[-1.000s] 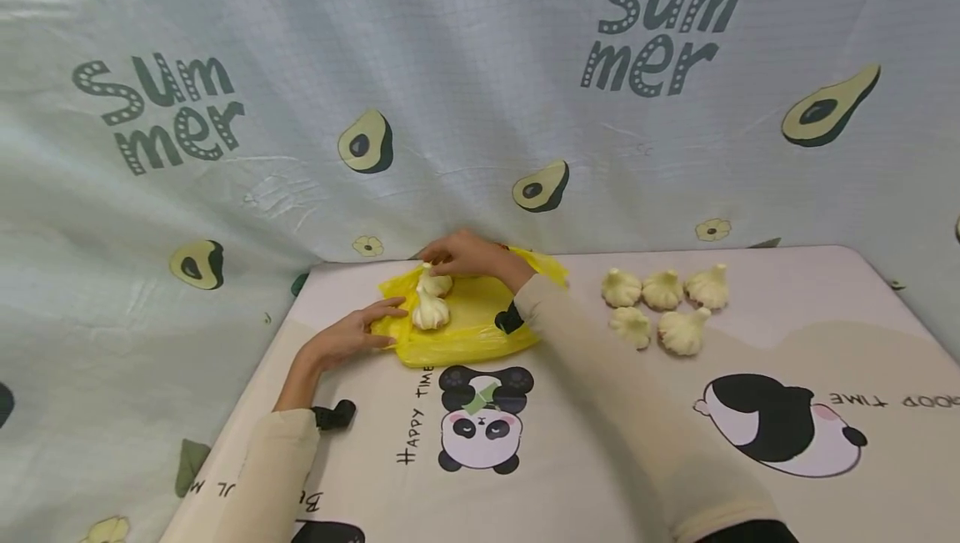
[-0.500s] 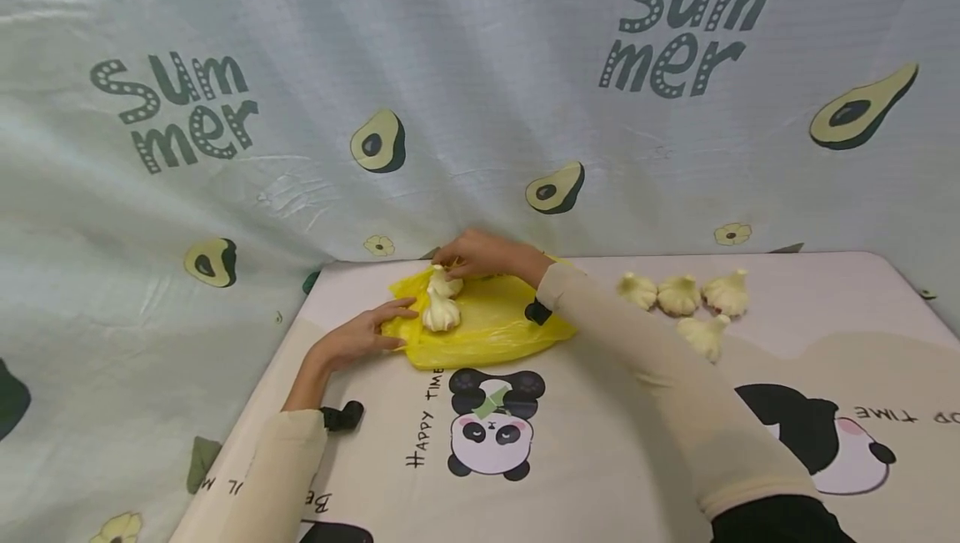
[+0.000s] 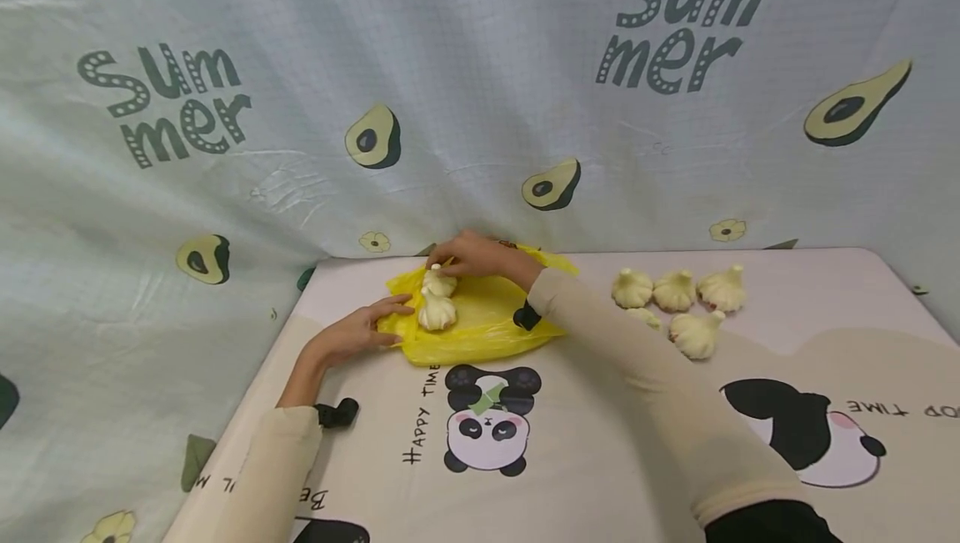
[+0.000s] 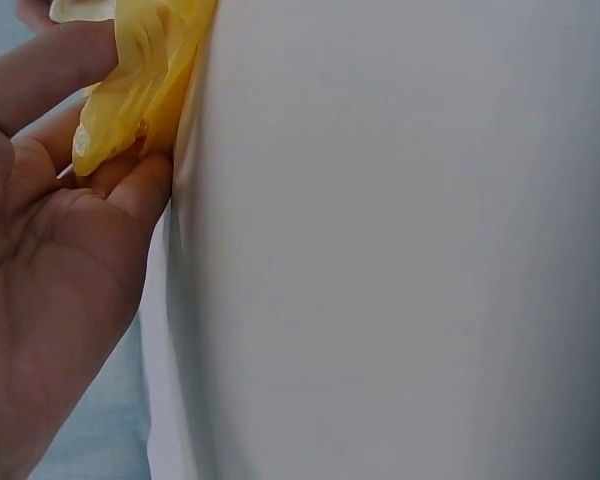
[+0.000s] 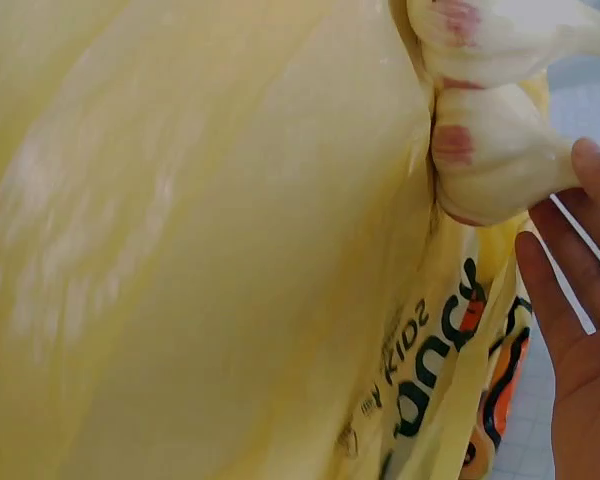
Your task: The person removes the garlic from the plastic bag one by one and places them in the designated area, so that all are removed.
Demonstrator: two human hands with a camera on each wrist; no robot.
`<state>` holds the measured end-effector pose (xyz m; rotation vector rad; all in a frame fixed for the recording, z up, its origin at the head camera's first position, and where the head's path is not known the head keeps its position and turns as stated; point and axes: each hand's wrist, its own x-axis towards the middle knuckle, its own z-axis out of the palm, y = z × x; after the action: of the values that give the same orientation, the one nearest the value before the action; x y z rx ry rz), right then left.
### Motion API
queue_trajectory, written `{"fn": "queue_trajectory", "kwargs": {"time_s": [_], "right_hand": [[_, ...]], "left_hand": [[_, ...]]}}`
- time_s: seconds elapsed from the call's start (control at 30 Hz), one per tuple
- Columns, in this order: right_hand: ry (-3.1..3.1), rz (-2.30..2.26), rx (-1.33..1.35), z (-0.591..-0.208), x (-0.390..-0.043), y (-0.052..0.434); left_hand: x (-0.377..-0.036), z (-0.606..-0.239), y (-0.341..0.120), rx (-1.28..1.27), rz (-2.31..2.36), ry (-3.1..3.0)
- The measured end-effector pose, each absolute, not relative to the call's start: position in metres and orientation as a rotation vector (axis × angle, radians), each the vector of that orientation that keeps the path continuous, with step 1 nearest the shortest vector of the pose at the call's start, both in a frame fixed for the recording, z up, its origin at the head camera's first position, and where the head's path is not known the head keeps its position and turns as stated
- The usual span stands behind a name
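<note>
A yellow plastic bag (image 3: 480, 318) lies flat at the table's far edge. Two garlic bulbs rest on its left part, a nearer garlic bulb (image 3: 437, 312) and a farther one (image 3: 441, 283). My right hand (image 3: 480, 258) pinches the farther bulb by its stem; in the right wrist view the thumb presses that stem (image 5: 565, 165), with other fingers spread below. At the bag's left edge, my left hand (image 3: 352, 336) holds the plastic. The left wrist view shows the bag's corner (image 4: 145, 90) between curled fingers and a finger laid over it.
Several loose garlic bulbs (image 3: 674, 291) sit to the right, one partly hidden behind my right sleeve (image 3: 652, 376). A printed curtain (image 3: 457, 109) hangs along the table's back edge. Panda and dog pictures decorate the tablecloth (image 3: 585, 460).
My right forearm moved across a loose bulb, then drew back slightly, baring part of it. Both hands and the two bulbs on the bag stay nearly in place.
</note>
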<state>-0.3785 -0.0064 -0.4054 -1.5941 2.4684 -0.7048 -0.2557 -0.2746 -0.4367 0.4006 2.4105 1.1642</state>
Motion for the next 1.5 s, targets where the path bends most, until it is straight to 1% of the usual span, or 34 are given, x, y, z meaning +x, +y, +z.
{"fn": "queue_trajectory", "kwargs": {"time_s": [0.2, 0.4, 0.6, 1.0, 1.5], "right_hand": [[2.470, -0.779, -1.549, -0.409, -0.378, -0.006], [2.457, -0.789, -1.539, -0.390, -0.371, 0.012], [2.477, -0.815, -1.595, -0.373, -0.352, 0.038], [2.498, -0.863, -1.661, -0.369, -0.301, 0.104], [2.465, -0.954, -1.741, -0.361, -0.268, 0.170]], "left_hand": [[-0.252, -0.434, -0.271, 0.402, 1.172, 2.407], [-0.254, -0.435, -0.270, 0.395, 1.172, 2.399], [-0.253, -0.435, -0.270, 0.371, 1.167, 2.405], [-0.252, -0.433, -0.267, 0.349, 1.117, 2.430], [-0.255, -0.436, -0.269, 0.361, 1.124, 2.433]]}}
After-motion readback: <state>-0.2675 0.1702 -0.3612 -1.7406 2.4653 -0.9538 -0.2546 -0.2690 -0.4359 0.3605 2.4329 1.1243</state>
